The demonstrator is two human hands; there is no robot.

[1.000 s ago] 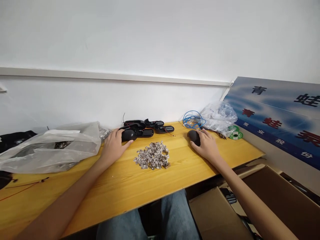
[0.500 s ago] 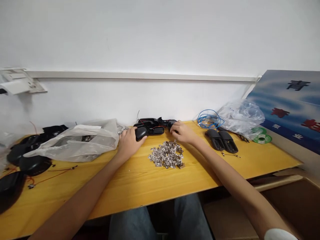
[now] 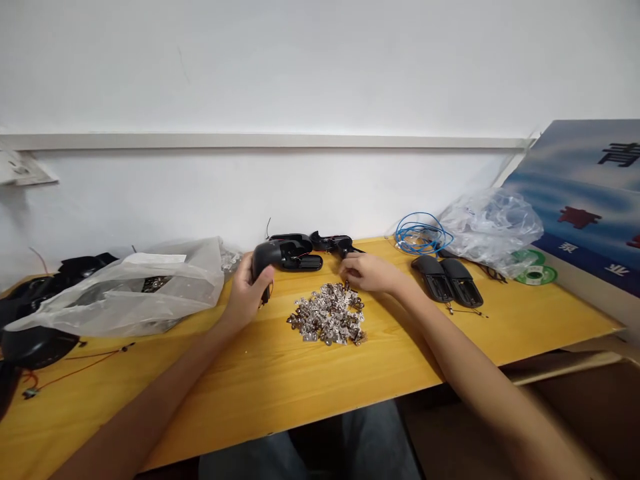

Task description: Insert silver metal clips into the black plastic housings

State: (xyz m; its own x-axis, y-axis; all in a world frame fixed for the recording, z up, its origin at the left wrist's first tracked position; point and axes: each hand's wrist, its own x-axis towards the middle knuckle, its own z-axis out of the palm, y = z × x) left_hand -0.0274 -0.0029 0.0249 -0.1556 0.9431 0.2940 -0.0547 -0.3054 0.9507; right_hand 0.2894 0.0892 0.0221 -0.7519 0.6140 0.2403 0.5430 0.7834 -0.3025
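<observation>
My left hand [image 3: 244, 291] grips a black oval plastic housing [image 3: 265, 261], raised off the table with its rounded end up. My right hand [image 3: 367, 273] rests on the wooden tabletop, fingertips just above a pile of small silver metal pieces [image 3: 327, 315]. Whether those fingers pinch anything cannot be seen. Behind that hand lie a black housing with red wires [image 3: 300, 260] and a smaller black part [image 3: 333, 243]. Two dark housings [image 3: 447, 281] sit side by side further right.
A blue wire coil [image 3: 423, 235], a transparent plastic bag [image 3: 493, 230] and green-rimmed tape rolls [image 3: 536, 274] lie at the back right. A white translucent bag [image 3: 120, 297] and black round parts [image 3: 35, 347] lie at the left. The table's front edge runs below my arms.
My left hand has lifted the black housing off the table and turned it upright. My right hand has moved back from the black parts, toward the silver pile. The view has shifted slightly.
</observation>
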